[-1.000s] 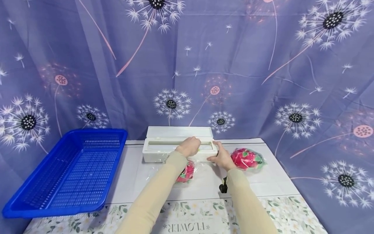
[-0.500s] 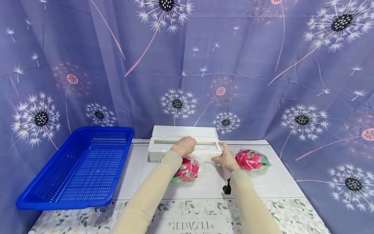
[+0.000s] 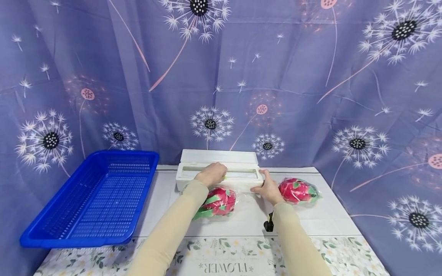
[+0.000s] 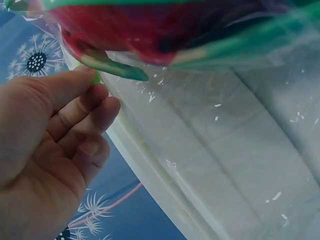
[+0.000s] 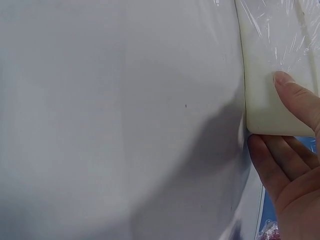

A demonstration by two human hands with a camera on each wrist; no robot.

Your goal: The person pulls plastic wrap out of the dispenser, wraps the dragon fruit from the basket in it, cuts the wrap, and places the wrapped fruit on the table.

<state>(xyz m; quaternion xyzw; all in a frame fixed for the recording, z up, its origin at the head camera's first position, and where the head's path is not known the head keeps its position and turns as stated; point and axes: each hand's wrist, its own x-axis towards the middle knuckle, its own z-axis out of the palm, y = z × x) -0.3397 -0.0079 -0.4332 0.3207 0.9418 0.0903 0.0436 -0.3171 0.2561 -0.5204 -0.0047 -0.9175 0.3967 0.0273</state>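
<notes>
A white cling film dispenser (image 3: 238,185) stands at the back of the table with its lid (image 3: 219,156) raised. My left hand (image 3: 211,174) pinches a small yellow-green slider (image 3: 224,177) at the front rim; its green edge shows between thumb and finger in the left wrist view. Gripping the dispenser's right end is my right hand (image 3: 270,189), thumb (image 5: 295,97) on the front and fingers around the end. Just before the dispenser lies a dragon fruit (image 3: 221,201), partly behind my left forearm, under clear film (image 4: 200,115) that reaches the dispenser.
A second dragon fruit (image 3: 298,191), wrapped in film, lies right of my right hand. A blue plastic basket (image 3: 86,242) stands at the left. Near my right wrist is a small black object (image 3: 268,224). A patterned curtain (image 3: 276,76) hangs behind the table.
My left hand has moved left along the dispenser's front rim with the slider. More of the near dragon fruit shows. My right hand stays at the dispenser's end; the head view has shifted slightly.
</notes>
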